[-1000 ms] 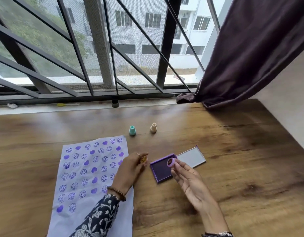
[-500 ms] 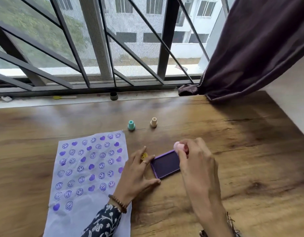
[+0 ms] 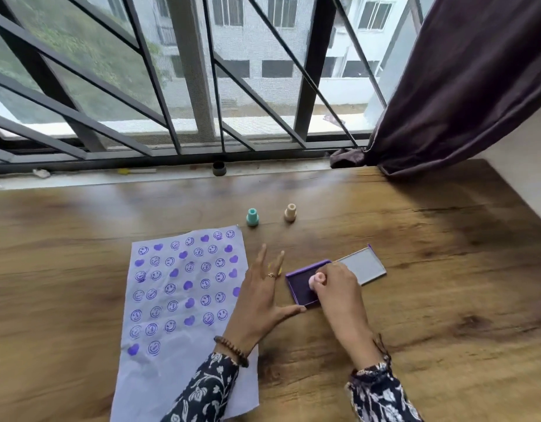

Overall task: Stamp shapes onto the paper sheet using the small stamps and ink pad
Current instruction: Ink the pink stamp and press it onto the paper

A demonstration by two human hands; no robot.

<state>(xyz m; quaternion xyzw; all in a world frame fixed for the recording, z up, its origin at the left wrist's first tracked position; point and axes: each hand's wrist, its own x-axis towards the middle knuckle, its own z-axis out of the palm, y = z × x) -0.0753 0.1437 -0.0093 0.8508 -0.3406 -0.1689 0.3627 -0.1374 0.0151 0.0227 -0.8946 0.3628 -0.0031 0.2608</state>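
Two hands near ink pad (image 3: pixel 302 287): right hand (image 3: pixel 339 287) pinching pink stamp (image 3: pixel 313 280) onto it, left hand (image 3: pixel 260 296) spread flat beside. Risk: too much ink, smudged print on paper sheet (image 3: pixel 184 300).

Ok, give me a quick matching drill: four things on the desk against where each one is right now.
1. pink stamp
2. teal stamp
3. left hand
4. lid

a. standing beyond the paper's far corner
b. lying open, right of the pad
c. pressed on the pad by the right hand
d. flat, thumb at the pad's near edge

1-c, 2-a, 3-d, 4-b
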